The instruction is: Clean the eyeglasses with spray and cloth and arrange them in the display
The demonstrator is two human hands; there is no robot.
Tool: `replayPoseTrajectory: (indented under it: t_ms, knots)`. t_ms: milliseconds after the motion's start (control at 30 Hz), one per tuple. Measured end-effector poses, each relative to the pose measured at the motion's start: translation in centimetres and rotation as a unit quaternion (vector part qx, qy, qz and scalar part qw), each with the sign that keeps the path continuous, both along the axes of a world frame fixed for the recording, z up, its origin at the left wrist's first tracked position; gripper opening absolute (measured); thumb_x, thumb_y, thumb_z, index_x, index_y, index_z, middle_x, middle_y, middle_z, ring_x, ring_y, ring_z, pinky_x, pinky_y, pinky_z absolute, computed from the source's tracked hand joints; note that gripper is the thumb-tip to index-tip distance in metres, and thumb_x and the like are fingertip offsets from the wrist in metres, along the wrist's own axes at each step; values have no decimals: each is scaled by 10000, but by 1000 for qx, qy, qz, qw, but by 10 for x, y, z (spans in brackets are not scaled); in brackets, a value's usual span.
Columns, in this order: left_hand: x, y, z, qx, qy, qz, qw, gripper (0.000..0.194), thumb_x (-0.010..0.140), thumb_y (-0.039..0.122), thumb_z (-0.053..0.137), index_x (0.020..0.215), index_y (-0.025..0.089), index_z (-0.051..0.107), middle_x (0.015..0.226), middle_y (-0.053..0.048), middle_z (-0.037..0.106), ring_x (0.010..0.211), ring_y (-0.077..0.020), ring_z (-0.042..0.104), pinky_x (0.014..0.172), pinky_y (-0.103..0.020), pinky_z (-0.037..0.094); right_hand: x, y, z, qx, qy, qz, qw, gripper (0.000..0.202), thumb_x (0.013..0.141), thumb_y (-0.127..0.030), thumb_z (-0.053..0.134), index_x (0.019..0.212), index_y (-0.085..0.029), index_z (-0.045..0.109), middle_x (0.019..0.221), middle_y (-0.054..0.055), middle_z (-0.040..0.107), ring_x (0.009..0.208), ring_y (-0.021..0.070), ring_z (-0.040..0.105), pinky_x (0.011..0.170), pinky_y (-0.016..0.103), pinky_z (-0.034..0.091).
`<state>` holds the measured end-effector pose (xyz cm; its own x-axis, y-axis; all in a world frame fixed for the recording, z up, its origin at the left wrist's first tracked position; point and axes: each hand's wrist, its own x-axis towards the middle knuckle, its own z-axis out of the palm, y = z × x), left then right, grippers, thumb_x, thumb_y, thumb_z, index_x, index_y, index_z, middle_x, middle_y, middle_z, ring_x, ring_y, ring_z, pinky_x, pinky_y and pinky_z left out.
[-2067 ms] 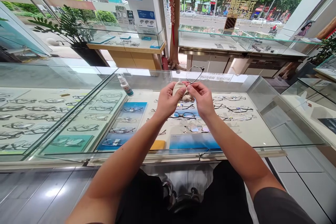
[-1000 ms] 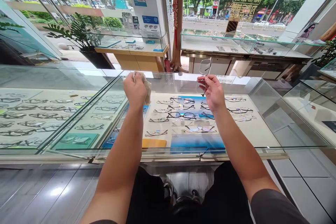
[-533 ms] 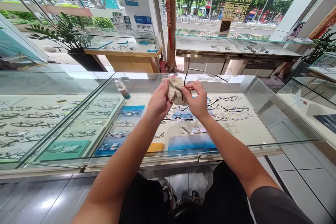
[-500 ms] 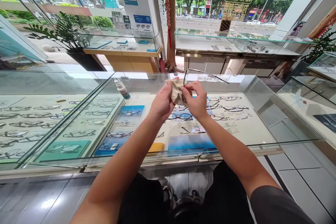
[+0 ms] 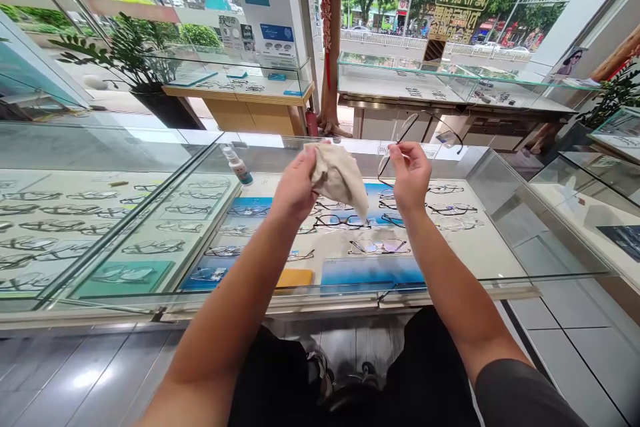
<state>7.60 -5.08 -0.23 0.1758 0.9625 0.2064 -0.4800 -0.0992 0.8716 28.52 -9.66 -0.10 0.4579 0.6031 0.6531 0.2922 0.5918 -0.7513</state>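
My left hand (image 5: 296,185) is closed on a crumpled beige cloth (image 5: 341,177), which hangs down to the right of the fingers. To its right, my right hand (image 5: 411,175) pinches a pair of thin dark-framed eyeglasses (image 5: 408,125) above the glass counter. One temple of the glasses stretches out to the right. Cloth and glasses are apart. Standing on the counter top, left of my left hand, is a white spray bottle (image 5: 237,165) with a blue-green base. Part of the glasses is hidden behind my right fingers.
Under the glass of the display counter (image 5: 480,240) lie several rows of eyeglasses (image 5: 343,221), blue cards (image 5: 367,273) and a yellow case (image 5: 295,278). Farther off stand more glass showcases (image 5: 400,83), a potted plant (image 5: 120,60) and a wooden post (image 5: 330,33).
My hands have moved apart. The glasses have come out of the cloth and shifted right with my right hand, while the cloth now hangs looser from my left hand.
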Motion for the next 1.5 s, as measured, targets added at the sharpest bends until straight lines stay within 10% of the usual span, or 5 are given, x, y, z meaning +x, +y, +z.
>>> replayPoseTrajectory:
  t_ms: [300, 500, 733, 1133, 1500]
  knots:
    - [-51, 23, 15, 175, 206, 357, 894, 356, 1017, 564, 682, 858, 253, 750, 780, -45, 694, 763, -195, 651, 727, -343, 562, 8, -3, 9, -42, 11, 179, 983, 164, 1014, -445, 638, 976, -289, 605, 1084, 42, 780, 1140, 234, 737, 1102, 477, 558]
    - [-62, 35, 0, 187, 428, 389, 794, 140, 942, 363, 688, 960, 233, 737, 932, -89, 764, 936, -299, 705, 962, -509, 554, 10, -8, 14, -80, -34, 236, 968, 139, 1010, -405, 599, 948, -286, 566, 1020, 34, 757, 1109, 244, 721, 1122, 509, 528]
    - [-38, 26, -9, 419, 365, 449, 699, 881, 853, 472, 823, 1635, 265, 474, 1740, -178, 450, 1647, -420, 395, 1331, -637, 334, 8, -13, 21, -111, -62, 287, 949, 161, 1003, -382, 589, 884, -280, 553, 921, 28, 732, 1008, 235, 680, 1076, 493, 517]
    - [-5, 11, -28, 560, 401, 342, 640, 916, 892, 785, 752, 1621, 277, 525, 1513, -157, 719, 1437, -374, 655, 1226, -540, 442, 22, -23, 32, -213, -119, 433, 868, 154, 984, -327, 621, 855, -245, 601, 830, 14, 753, 896, 212, 673, 976, 430, 502]
    - [-3, -1, -17, 460, 363, 350, 731, 762, 730, 813, 879, 1285, 308, 749, 1238, -125, 803, 1191, -376, 728, 1111, -552, 502, 25, -27, 35, -170, -147, 361, 905, 142, 972, -404, 684, 976, -262, 687, 1021, 41, 776, 1049, 242, 723, 1044, 477, 543]
